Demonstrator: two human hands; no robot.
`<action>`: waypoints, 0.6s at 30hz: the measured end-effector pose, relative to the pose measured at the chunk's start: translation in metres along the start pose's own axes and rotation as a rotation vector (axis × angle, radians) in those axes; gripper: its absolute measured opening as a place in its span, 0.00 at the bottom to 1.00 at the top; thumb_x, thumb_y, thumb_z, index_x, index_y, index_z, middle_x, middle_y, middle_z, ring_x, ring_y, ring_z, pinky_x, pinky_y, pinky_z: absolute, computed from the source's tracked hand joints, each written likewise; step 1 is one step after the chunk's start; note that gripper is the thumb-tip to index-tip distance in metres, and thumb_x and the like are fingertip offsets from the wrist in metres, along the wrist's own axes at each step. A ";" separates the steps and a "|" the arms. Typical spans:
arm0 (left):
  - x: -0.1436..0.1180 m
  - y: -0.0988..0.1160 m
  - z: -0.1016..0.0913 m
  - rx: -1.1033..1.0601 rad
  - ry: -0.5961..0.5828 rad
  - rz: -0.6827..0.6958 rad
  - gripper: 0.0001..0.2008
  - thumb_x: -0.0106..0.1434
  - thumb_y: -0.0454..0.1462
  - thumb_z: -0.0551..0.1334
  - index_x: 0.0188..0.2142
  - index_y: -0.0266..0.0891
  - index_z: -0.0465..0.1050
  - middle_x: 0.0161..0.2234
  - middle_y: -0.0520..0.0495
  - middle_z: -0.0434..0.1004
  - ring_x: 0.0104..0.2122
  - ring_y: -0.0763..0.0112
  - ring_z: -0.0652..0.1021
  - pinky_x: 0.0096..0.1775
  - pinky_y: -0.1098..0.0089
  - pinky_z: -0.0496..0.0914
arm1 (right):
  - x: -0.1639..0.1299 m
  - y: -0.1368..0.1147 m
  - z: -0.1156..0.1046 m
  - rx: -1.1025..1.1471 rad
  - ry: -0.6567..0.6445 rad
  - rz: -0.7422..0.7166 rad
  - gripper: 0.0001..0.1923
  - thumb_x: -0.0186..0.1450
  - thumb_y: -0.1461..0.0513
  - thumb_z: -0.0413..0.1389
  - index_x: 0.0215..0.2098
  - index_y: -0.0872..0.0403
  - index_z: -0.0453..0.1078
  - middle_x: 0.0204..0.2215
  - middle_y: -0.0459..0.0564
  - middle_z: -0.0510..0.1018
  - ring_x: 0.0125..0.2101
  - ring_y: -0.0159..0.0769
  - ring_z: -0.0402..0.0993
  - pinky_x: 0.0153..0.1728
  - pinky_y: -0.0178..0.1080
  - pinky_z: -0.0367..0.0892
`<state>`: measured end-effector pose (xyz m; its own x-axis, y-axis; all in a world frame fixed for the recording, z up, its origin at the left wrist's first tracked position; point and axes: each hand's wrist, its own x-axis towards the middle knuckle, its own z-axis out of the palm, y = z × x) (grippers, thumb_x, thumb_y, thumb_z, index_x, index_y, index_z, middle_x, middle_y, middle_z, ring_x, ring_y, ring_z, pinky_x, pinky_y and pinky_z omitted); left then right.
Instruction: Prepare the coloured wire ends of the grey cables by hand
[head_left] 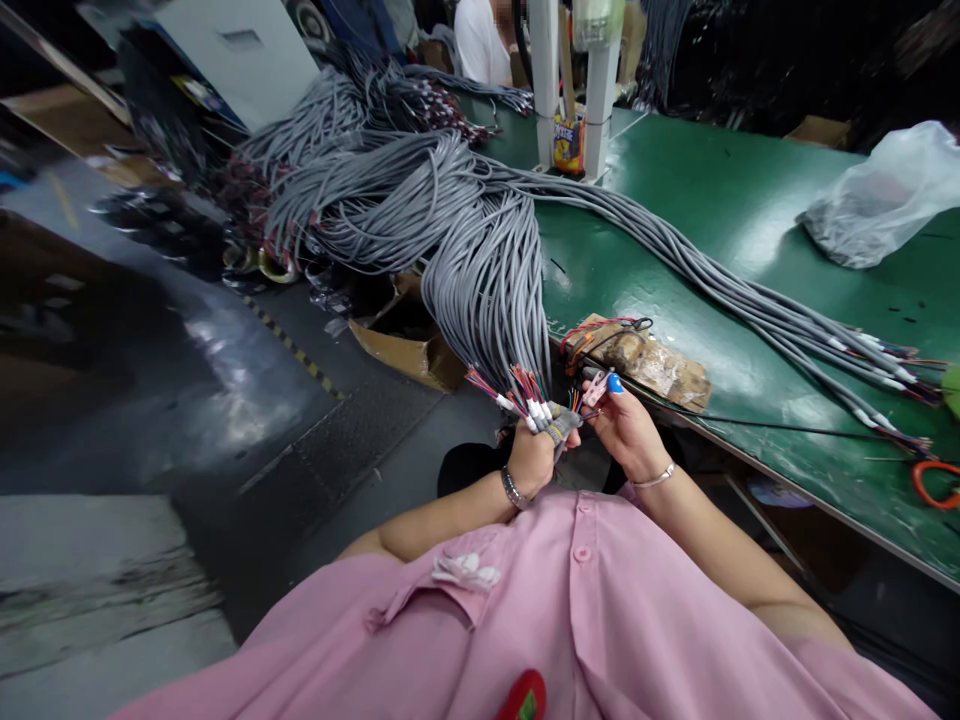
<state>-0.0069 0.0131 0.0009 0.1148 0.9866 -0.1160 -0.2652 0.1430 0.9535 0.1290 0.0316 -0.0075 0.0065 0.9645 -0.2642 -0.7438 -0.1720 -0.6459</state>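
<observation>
- Off the near-left corner of the green worktop [720, 200], over my lap: my left hand [531, 455], fingers closed tight around a bunch of grey cable ends [551, 420]; white sleeves and red, green and blue wire tips stick up out of the fist.
- Just right of that fist, at the worktop's near edge: my right hand [626, 430], thumb and fingertips pinched on a small pale connector piece [595, 388]; the blue-painted nail sits beside it. Whether it touches the wire tips, I cannot tell.
- Draped over the worktop's left edge, running down into my left hand: the grey cable bundle [487, 260], thick, curving back up onto a larger heap.
- Beyond the worktop's far-left corner: cable heap [360, 150], grey, with coloured ends showing.
- Along the worktop's middle, running to its right side: a second cable bundle [712, 270], lying flat, coloured tips at the right end.
- On the worktop's near edge, just above my hands: brown taped block [649, 362], with red and black wires looped on it.
- On the worktop's far-right part: clear plastic bag [885, 195], crumpled.
- Below the worktop's left edge, on the floor: open cardboard box [405, 345].
- At the worktop's far end: white posts [600, 100]; another person in a white top [480, 40] behind them.
</observation>
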 end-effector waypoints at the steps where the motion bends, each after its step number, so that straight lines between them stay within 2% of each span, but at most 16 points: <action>1: 0.000 -0.001 0.000 0.008 -0.005 0.001 0.12 0.56 0.40 0.64 0.20 0.36 0.70 0.17 0.52 0.70 0.18 0.77 0.69 0.24 0.74 0.63 | 0.000 0.000 0.001 0.001 0.002 -0.005 0.12 0.57 0.54 0.64 0.35 0.52 0.75 0.32 0.46 0.81 0.28 0.30 0.72 0.31 0.35 0.67; 12: 0.002 -0.002 0.001 0.025 -0.013 -0.021 0.13 0.55 0.41 0.65 0.19 0.36 0.69 0.17 0.51 0.70 0.18 0.77 0.69 0.23 0.74 0.62 | -0.003 0.000 0.003 -0.016 0.002 0.021 0.15 0.57 0.50 0.64 0.32 0.53 0.75 0.28 0.46 0.79 0.27 0.30 0.71 0.29 0.35 0.67; 18: 0.002 0.000 0.002 0.028 -0.004 -0.044 0.13 0.54 0.41 0.65 0.19 0.36 0.70 0.17 0.51 0.70 0.18 0.77 0.69 0.23 0.74 0.62 | -0.003 -0.001 0.004 -0.029 0.015 0.001 0.14 0.57 0.51 0.64 0.33 0.52 0.75 0.31 0.46 0.80 0.27 0.31 0.72 0.30 0.36 0.67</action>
<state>-0.0049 0.0148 0.0013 0.1294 0.9791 -0.1567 -0.2329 0.1836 0.9550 0.1269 0.0294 -0.0037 0.0160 0.9614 -0.2748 -0.7240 -0.1784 -0.6663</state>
